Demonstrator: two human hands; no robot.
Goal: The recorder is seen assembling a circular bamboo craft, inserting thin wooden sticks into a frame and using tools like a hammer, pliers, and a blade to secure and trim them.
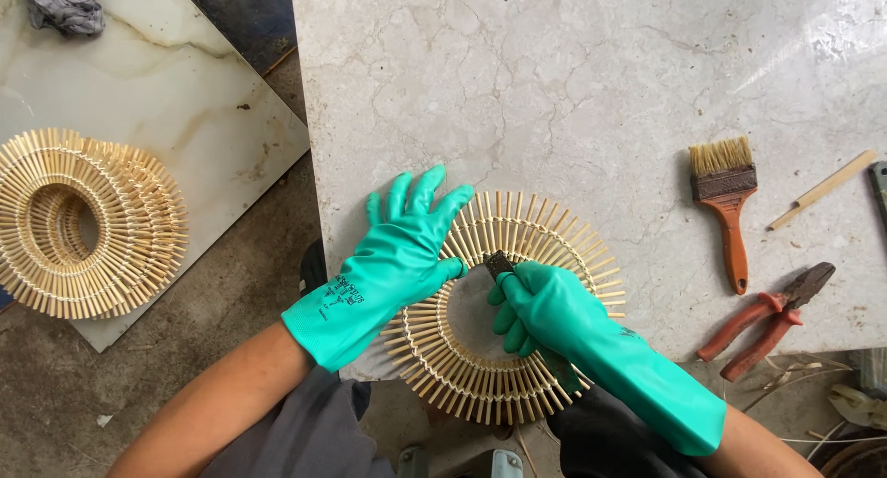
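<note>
A ring made of short bamboo sticks (pixel 545 233) lies flat on the marble slab (pixel 591 81) near its front edge. My left hand (pixel 407 242), in a green rubber glove, presses flat on the ring's left side with fingers spread. My right hand (pixel 540 307), also gloved in green, grips a small dark tool (pixel 500 265) whose tip touches the ring's inner rim.
A stack of similar bamboo rings (pixel 83 224) sits on a second slab at the left. A paintbrush with an orange handle (pixel 725 196), red-handled pliers (pixel 767 321) and a bamboo strip (pixel 822 190) lie at the right. A grey cloth (pixel 63 2) lies top left.
</note>
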